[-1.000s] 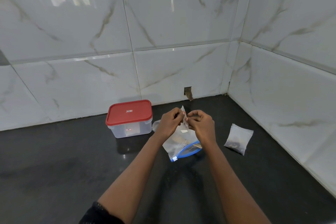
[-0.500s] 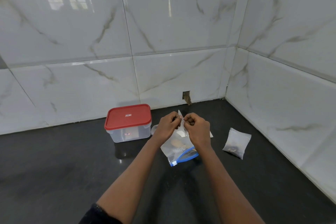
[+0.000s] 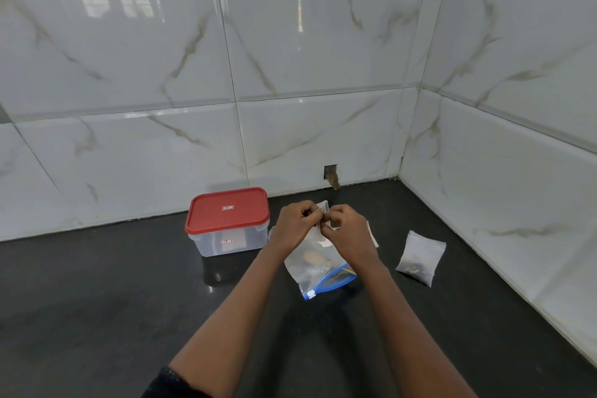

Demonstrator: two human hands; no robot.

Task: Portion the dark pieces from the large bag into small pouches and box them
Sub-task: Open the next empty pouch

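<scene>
White tiled walls [image 3: 290, 74] with grey-gold veining fill the upper two thirds of the frame and meet in a corner at the right; the gloss at the upper left reflects a window. Below them your dark, shiny surface [image 3: 97, 317] runs across the whole lower frame. At centre left, close to the back wall, stands the clear box [image 3: 226, 241] with its red lid [image 3: 227, 210] on. Just right of it, in the middle of the frame, the large bag [image 3: 310, 265] lies on the surface under your wrists, its blue zip edge towards the bottom of the frame and some brownish contents showing through. Right of centre, well apart from the box, a filled pouch [image 3: 420, 257] lies flat with dark pieces gathered at its lower end. Above the large bag your left hand [image 3: 295, 223] and your right hand [image 3: 347, 229] meet, fingers curled, both pinching the top edge of a small pouch [image 3: 323, 206]. Its contents are hidden by your fingers. A small square notch [image 3: 331, 174] is cut in the base of the back wall, just above your hands
</scene>
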